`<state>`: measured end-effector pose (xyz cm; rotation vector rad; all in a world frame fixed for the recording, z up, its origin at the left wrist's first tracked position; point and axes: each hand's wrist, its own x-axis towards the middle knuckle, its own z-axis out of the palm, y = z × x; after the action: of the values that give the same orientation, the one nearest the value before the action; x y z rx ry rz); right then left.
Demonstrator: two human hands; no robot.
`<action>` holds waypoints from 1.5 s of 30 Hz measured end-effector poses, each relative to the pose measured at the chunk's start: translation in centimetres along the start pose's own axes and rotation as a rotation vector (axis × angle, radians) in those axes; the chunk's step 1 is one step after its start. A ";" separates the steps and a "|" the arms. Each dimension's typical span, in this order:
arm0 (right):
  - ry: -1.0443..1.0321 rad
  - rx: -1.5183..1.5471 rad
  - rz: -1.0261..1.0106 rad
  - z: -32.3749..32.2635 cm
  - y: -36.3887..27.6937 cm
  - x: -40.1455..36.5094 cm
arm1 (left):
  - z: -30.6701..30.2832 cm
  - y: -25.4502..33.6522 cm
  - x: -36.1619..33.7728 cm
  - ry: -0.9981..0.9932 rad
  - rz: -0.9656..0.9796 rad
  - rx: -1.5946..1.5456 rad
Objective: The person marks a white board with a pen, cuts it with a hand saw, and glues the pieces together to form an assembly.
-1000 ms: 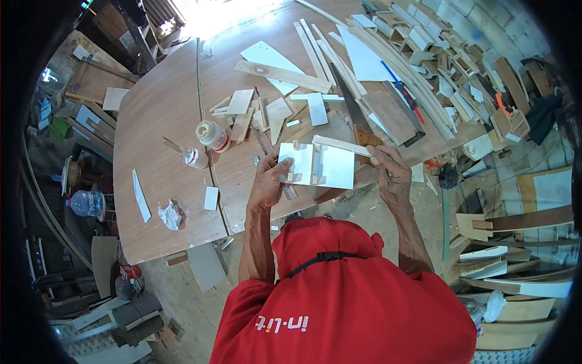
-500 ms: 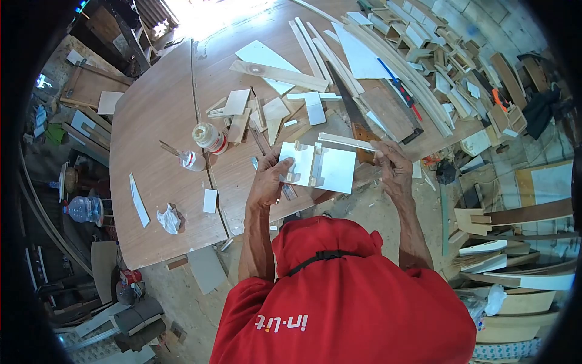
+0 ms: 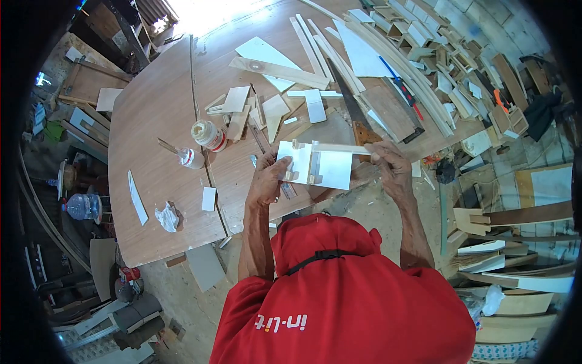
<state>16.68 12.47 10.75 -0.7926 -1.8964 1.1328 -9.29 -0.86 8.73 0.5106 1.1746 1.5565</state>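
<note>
Your left hand [image 3: 267, 179] grips the white panel [image 3: 332, 171] by its left edge, over the tabletop [image 3: 157, 121] near edge. Your right hand [image 3: 391, 167] pinches a thin strip [image 3: 339, 147] along its top. Looks light, stiff, brittle: hold edges.

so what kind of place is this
Most likely a small woodworking shop: a hand saw lies on the worktable among wood offcuts, small wooden boxes pile at its far edge, and the left hand holds a white panel, the right hand a thin strip.
</note>
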 end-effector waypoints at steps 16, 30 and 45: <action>-0.062 0.006 0.089 -0.4 0.1 0.2 | 0.5 -1.2 0.7 0.032 0.031 0.032; -0.064 0.002 0.110 -0.9 0.8 0.2 | 1.1 -1.2 0.8 0.047 0.034 0.099; -0.091 -0.221 -0.227 -0.2 1.1 0.3 | 1.4 -1.0 1.2 0.069 0.040 0.121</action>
<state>16.87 13.27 9.94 -0.6316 -2.1530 0.8424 -8.12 0.76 8.16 0.5673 1.3244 1.5539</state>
